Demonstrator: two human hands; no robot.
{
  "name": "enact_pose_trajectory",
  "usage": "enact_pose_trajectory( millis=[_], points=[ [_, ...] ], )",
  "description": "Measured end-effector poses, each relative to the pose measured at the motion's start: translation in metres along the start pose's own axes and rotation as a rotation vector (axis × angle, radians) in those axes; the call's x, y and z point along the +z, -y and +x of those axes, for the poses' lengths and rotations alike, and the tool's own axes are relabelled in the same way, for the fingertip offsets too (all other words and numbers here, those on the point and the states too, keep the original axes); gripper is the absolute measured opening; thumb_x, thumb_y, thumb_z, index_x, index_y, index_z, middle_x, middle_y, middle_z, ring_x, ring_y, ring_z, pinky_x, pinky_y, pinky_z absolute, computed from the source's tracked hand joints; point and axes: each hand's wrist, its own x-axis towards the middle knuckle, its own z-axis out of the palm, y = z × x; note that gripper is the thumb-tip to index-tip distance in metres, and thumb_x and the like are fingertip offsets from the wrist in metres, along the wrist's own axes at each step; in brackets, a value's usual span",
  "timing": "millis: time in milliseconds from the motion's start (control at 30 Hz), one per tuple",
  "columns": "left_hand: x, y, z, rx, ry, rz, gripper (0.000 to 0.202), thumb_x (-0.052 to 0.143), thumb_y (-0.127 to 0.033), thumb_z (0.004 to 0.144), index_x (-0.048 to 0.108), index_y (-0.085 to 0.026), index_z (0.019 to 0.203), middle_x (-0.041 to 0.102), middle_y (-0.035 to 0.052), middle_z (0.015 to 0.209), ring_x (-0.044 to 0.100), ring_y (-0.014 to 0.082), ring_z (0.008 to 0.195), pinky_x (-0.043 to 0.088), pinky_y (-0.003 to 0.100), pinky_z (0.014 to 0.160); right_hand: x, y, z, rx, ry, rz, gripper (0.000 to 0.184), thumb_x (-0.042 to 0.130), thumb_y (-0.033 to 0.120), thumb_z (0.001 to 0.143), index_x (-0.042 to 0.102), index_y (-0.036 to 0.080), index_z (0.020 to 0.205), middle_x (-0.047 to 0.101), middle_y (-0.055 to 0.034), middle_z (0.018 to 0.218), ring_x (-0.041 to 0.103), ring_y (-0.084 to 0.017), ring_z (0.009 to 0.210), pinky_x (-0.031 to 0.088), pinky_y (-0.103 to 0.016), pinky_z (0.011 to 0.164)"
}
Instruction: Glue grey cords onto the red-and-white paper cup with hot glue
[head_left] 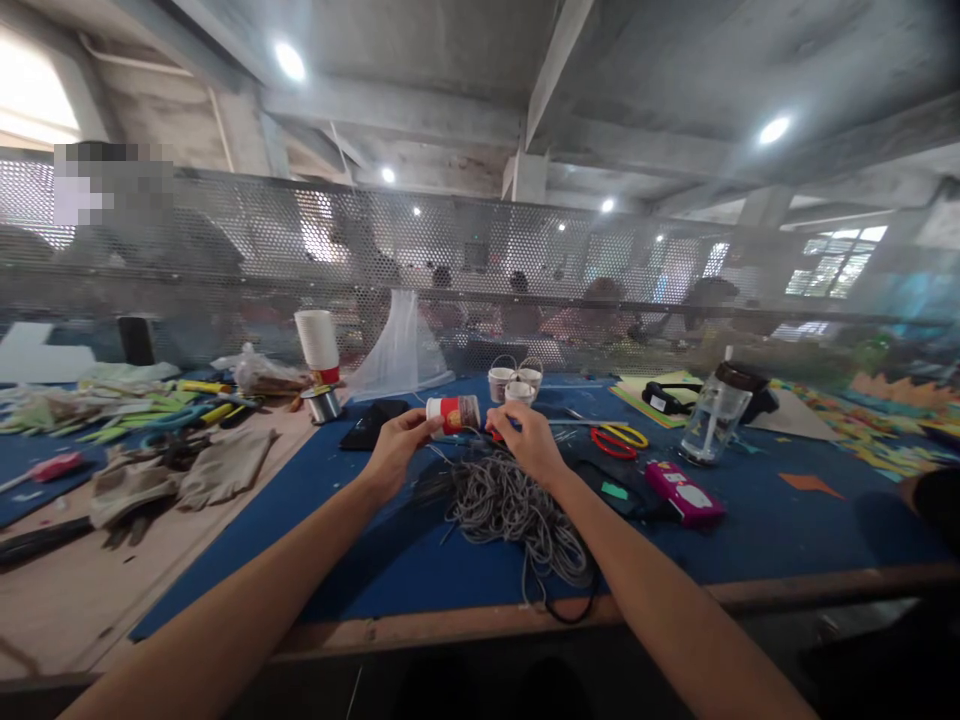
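A red and white paper cup (452,413) lies on its side in the air above the blue mat, held by my left hand (399,447) between thumb and fingers at one end. Its other end has a greyish band, which looks like wound cord. Just right of the cup, my right hand (527,437) is closed in a pinch. A small red and blue bit shows by those fingertips, but what they hold is unclear. Beneath both hands a loose heap of grey cord (517,505) spreads toward the table's front edge.
Behind the hands stand several small white cups with handles (517,380). Red and yellow scissors (616,440), a magenta box (684,493) and a clear bottle (715,415) are to the right. Leftward are stacked paper cups (316,340), a wire spool (322,404) and gloves (225,470).
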Motion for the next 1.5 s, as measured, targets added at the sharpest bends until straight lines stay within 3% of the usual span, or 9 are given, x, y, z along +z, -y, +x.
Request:
enact_pose_trajectory(
  millis=[200,333,433,633,800,1033,1200,1333,1500],
  points=[
    [-0.001,0.004,0.003,0.022,-0.02,0.015,0.03,0.082,-0.038,0.065,0.074,-0.015,0.083,0.069,0.0036,0.077,0.057,0.0127,0.064,0.043,0.026,0.063,-0.015,-0.033,0.004,0.301,-0.057,-0.419,0.024,0.051,0.037,0.094,0.067,0.02,0.09,0.069,-0.0067,0.098,0.064,-0.018,0.089,0.043,-0.026,0.077],
    [-0.001,0.004,0.004,0.01,-0.022,0.011,0.032,0.082,-0.038,0.064,0.075,-0.015,0.085,0.069,0.0037,0.077,0.057,0.0136,0.066,0.043,0.026,0.063,-0.023,-0.053,0.001,0.484,0.116,-0.635,0.023,0.055,0.038,0.09,0.067,0.018,0.094,0.068,-0.0119,0.105,0.064,-0.023,0.097,0.044,-0.03,0.08],
    [-0.002,0.005,0.005,0.009,-0.019,0.01,0.033,0.082,-0.04,0.064,0.075,-0.015,0.084,0.068,0.004,0.074,0.058,0.0151,0.066,0.044,0.027,0.064,-0.021,-0.059,0.0,0.576,0.314,-0.614,0.035,0.053,0.05,0.09,0.069,0.02,0.09,0.071,-0.0119,0.098,0.066,-0.027,0.096,0.044,-0.032,0.078],
    [-0.004,0.007,0.007,0.018,-0.013,0.016,0.035,0.082,-0.042,0.063,0.074,-0.015,0.083,0.069,0.0042,0.076,0.057,0.0141,0.065,0.042,0.027,0.063,-0.007,-0.056,0.007,0.591,0.448,-0.562,0.061,0.041,0.073,0.086,0.07,0.022,0.071,0.073,-0.0099,0.083,0.069,-0.028,0.088,0.044,-0.03,0.071],
    [-0.003,0.006,0.006,0.016,-0.005,0.003,0.035,0.083,-0.043,0.062,0.074,-0.015,0.082,0.069,0.004,0.076,0.055,0.013,0.064,0.041,0.026,0.062,0.0,-0.057,0.009,0.592,0.414,-0.547,0.041,0.058,0.058,0.083,0.071,0.021,0.072,0.074,-0.0108,0.086,0.068,-0.027,0.089,0.044,-0.029,0.071],
    [-0.004,0.007,0.007,0.013,-0.028,-0.001,0.035,0.083,-0.042,0.063,0.074,-0.015,0.083,0.069,0.0034,0.075,0.055,0.0137,0.065,0.041,0.026,0.063,-0.002,-0.062,0.009,0.704,0.186,-0.183,0.039,0.066,0.043,0.078,0.06,0.018,0.049,0.066,-0.0095,0.06,0.068,-0.024,0.077,0.044,-0.025,0.067],
    [-0.003,0.002,0.006,-0.002,-0.04,-0.065,0.035,0.085,-0.04,0.061,0.074,-0.015,0.084,0.069,0.0041,0.079,0.057,0.0139,0.068,0.043,0.027,0.065,0.002,-0.066,0.012,0.763,0.087,0.15,0.035,0.056,0.044,0.087,0.065,0.016,0.069,0.066,-0.0042,0.061,0.061,-0.013,0.055,0.044,-0.02,0.052],
    [0.001,-0.004,0.003,-0.008,-0.029,-0.105,0.032,0.085,-0.037,0.061,0.074,-0.016,0.082,0.07,0.004,0.079,0.059,0.0136,0.069,0.044,0.026,0.067,0.004,-0.063,0.013,0.797,-0.024,0.422,0.029,0.055,0.04,0.089,0.064,0.015,0.082,0.067,-0.0029,0.067,0.058,-0.01,0.052,0.046,-0.018,0.047],
    [0.002,-0.005,0.002,0.004,-0.023,-0.068,0.03,0.083,-0.037,0.063,0.074,-0.015,0.081,0.07,0.0041,0.079,0.059,0.0134,0.068,0.044,0.027,0.066,0.0,-0.052,0.015,0.766,-0.048,0.703,0.02,0.058,0.033,0.087,0.066,0.015,0.087,0.07,-0.0054,0.079,0.062,-0.01,0.06,0.053,-0.02,0.053]
  ],
)
